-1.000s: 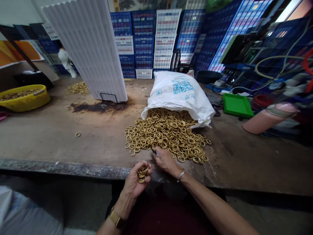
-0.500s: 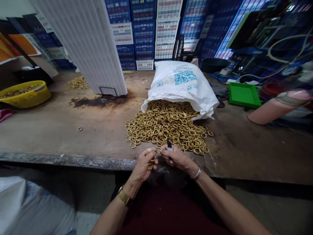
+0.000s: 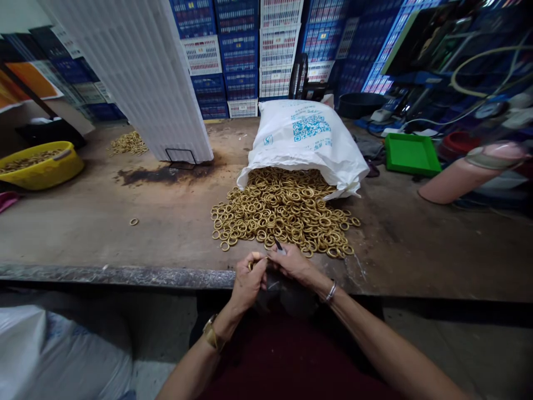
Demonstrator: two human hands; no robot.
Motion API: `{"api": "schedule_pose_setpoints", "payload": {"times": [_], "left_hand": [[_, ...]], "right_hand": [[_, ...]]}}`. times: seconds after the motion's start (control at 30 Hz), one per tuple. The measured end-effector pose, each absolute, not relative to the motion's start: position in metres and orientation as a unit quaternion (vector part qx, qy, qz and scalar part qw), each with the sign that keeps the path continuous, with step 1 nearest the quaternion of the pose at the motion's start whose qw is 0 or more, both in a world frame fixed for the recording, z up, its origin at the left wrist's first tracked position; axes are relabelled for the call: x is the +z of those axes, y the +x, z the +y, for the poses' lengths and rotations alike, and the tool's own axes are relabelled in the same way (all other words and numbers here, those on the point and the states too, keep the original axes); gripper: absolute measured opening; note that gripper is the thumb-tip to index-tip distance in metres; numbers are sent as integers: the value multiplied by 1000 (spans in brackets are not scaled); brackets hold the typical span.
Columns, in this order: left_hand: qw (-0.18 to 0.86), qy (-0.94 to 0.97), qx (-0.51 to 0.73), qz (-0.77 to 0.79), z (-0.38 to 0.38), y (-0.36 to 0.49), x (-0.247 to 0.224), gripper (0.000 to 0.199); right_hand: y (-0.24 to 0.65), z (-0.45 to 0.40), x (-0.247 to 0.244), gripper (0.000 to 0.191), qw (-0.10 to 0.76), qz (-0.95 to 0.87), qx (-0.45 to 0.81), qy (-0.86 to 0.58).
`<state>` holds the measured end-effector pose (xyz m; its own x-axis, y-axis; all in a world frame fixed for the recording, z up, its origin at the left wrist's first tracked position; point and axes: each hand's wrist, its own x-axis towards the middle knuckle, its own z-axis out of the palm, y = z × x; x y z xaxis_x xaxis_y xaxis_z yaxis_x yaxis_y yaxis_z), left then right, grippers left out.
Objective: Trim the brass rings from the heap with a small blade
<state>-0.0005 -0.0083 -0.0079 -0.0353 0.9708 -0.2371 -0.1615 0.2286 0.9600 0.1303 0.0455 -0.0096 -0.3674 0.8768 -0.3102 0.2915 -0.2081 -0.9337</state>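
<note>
Gold-coloured rings [image 3: 287, 211] lie in a heap that spills from the mouth of a white woven sack [image 3: 308, 136]. At the table's front edge, my left hand [image 3: 250, 280] is closed on some of these rings, mostly covered by the fingers. Close beside it, my right hand [image 3: 295, 264] grips a small knife [image 3: 280, 248] with a dark blade and a pale handle. The fingertips of both hands meet, or nearly so, just in front of the heap; what lies between them is too small to make out.
One loose ring [image 3: 134, 221] lies on the table [image 3: 175, 233] to the left. A yellow tub [image 3: 45, 169] of rings stands at the far left. Behind are a tall white corrugated stack [image 3: 137, 72] and piled crates [image 3: 239, 50]. A green tray [image 3: 412, 154] and a pink bottle [image 3: 453, 176] are right.
My left hand has turned, so the rings in it show less. My right hand has tilted the knife toward the left hand. The whole view has shifted slightly.
</note>
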Motion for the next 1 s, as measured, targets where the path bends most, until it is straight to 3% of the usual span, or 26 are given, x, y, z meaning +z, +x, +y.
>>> {"api": "schedule_pose_setpoints", "payload": {"times": [0.13, 0.27, 0.43, 0.6, 1.0], "left_hand": [[686, 293, 478, 464, -10, 0, -6, 25], [716, 252, 490, 429, -11, 0, -6, 27], [673, 273, 525, 443, -11, 1, -9, 28], [617, 335, 539, 465, -12, 0, -13, 26], [573, 399, 516, 496, -13, -3, -16, 26]], "right_hand": [[128, 46, -8, 16, 251, -607, 559, -507], [127, 47, -7, 15, 250, -608, 560, -504], [131, 44, -13, 14, 272, -688, 448, -501], [134, 32, -14, 12, 207, -809, 333, -439], [130, 28, -15, 15, 150, -836, 276, -450]]}}
